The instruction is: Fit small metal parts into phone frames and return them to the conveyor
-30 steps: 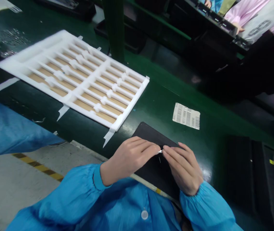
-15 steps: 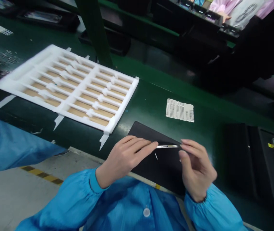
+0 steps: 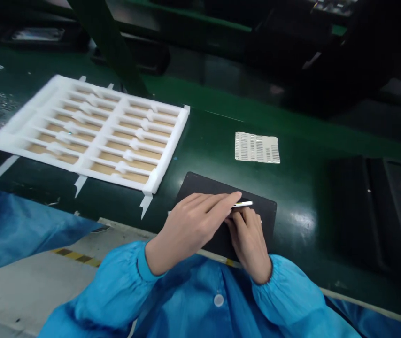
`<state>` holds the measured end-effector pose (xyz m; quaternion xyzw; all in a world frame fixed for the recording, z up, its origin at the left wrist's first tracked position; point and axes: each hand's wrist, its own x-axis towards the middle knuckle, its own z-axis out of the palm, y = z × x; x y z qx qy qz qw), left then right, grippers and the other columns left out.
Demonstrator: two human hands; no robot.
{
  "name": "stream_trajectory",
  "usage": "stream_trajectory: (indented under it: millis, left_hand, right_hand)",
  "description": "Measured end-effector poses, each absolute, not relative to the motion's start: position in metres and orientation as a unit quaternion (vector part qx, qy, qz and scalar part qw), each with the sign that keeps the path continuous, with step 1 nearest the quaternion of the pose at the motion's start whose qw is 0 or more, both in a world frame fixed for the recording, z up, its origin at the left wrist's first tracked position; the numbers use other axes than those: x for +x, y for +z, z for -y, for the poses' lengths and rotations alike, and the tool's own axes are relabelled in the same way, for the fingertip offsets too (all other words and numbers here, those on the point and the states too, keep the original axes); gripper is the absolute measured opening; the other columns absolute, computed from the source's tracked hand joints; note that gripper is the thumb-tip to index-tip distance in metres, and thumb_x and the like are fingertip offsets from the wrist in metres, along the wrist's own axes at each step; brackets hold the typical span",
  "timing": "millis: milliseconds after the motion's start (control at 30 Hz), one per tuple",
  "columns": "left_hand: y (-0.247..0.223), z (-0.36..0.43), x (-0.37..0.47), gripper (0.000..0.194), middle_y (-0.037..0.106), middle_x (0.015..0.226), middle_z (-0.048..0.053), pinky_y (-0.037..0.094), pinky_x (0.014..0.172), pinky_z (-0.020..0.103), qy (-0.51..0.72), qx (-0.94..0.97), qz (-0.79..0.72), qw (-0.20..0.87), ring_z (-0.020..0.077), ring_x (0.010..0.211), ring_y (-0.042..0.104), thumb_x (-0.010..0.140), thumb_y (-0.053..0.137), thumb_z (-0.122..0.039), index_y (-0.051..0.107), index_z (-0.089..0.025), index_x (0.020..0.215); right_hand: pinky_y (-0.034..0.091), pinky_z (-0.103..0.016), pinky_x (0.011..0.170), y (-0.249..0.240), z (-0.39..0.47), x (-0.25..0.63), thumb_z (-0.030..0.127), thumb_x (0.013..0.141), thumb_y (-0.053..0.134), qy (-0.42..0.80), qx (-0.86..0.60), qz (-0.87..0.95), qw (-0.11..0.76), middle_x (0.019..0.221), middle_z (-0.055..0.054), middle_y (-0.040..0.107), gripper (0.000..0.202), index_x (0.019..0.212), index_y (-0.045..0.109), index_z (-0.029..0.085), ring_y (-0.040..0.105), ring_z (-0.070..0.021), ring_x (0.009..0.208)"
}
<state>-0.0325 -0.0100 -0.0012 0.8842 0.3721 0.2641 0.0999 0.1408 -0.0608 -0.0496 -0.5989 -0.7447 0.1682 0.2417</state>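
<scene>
My left hand (image 3: 195, 225) is wrapped round a thin, silver-edged flat device (image 3: 244, 204), whose end sticks out past the fingertips. Most of the device is hidden beneath that hand. Close against its near side is my right hand (image 3: 250, 237), with fingers bent and pressed together; what they pinch, if anything, is hidden. Both hands are over a black mat (image 3: 266, 211) at the near edge of the green table (image 3: 207, 150).
A white foam tray (image 3: 107, 136) with slots lies to the left, taped down. Beyond the mat is a sheet of small strips (image 3: 257, 148). Black trays (image 3: 390, 211) stand at the right. Another person's blue sleeve (image 3: 27, 225) reaches in at the left.
My right hand has moved left, from beyond the device's end to its near side, and its fingers have closed in. The small white strip seen on the mat no longer shows. The view has shifted.
</scene>
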Motion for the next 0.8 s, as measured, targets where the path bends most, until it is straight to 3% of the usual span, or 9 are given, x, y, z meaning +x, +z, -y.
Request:
stream_trajectory:
  millis: [100,233,367,467,633,800]
  left_hand:
    - [-0.002,0.008,-0.032,0.036,0.069,0.122,0.005,0.054,0.085,0.031,0.276,0.877,-0.377,0.11,0.018,0.104,0.067,0.096,0.055,-0.016,0.054,-0.016,0.132]
    - [-0.001,0.006,-0.035,0.033,0.07,0.121,0.004,0.053,0.09,0.03,0.313,0.865,-0.36,0.152,0.0165,0.107,0.066,0.093,0.061,-0.016,0.058,-0.019,0.125]
    - [0.0,0.004,-0.035,0.03,0.071,0.118,0.004,0.053,0.091,0.03,0.327,0.856,-0.36,0.174,0.0168,0.108,0.067,0.091,0.063,-0.015,0.061,-0.02,0.121]
    - [0.0,0.003,-0.035,0.027,0.071,0.117,0.004,0.054,0.091,0.03,0.333,0.851,-0.366,0.175,0.017,0.106,0.067,0.091,0.063,-0.015,0.063,-0.019,0.118]
    - [0.003,0.004,-0.034,0.025,0.073,0.112,0.005,0.055,0.089,0.029,0.359,0.84,-0.36,0.189,0.0174,0.104,0.069,0.09,0.064,-0.013,0.064,-0.018,0.114]
    - [0.007,0.004,-0.034,0.024,0.074,0.109,0.007,0.057,0.088,0.03,0.395,0.825,-0.345,0.209,0.0191,0.104,0.07,0.087,0.07,-0.021,0.066,-0.018,0.111]
  right_hand:
    - [0.05,-0.031,0.074,-0.038,0.058,0.151,0.022,0.1,0.047,0.327,-0.578,0.672,0.328,0.092,-0.004,0.064,0.014,0.093,0.059,0.02,0.061,-0.0185,0.085]
    - [0.055,-0.024,0.064,-0.013,0.053,0.165,0.025,0.094,0.061,0.452,-0.542,0.549,0.447,0.076,0.001,0.068,0.004,0.095,0.059,0.021,0.067,-0.0142,0.069]
    - [0.059,-0.023,0.067,0.009,0.044,0.17,0.022,0.094,0.061,0.51,-0.498,0.535,0.454,0.078,0.0,0.069,0.019,0.113,0.063,0.022,0.069,-0.0135,0.071]
    - [0.059,-0.022,0.067,0.017,0.04,0.169,0.021,0.096,0.057,0.487,-0.498,0.557,0.451,0.079,0.0,0.068,0.019,0.111,0.069,0.023,0.067,-0.0123,0.072]
    - [0.059,-0.023,0.064,0.013,0.04,0.158,0.017,0.092,0.063,0.447,-0.505,0.516,0.528,0.079,0.001,0.072,0.008,0.095,0.068,0.023,0.069,-0.0129,0.068]
    - [0.054,-0.031,0.085,0.002,0.041,0.149,0.017,0.086,0.072,0.321,-0.535,0.535,0.569,0.11,0.0,0.071,0.009,0.083,0.072,0.026,0.066,-0.0158,0.093]
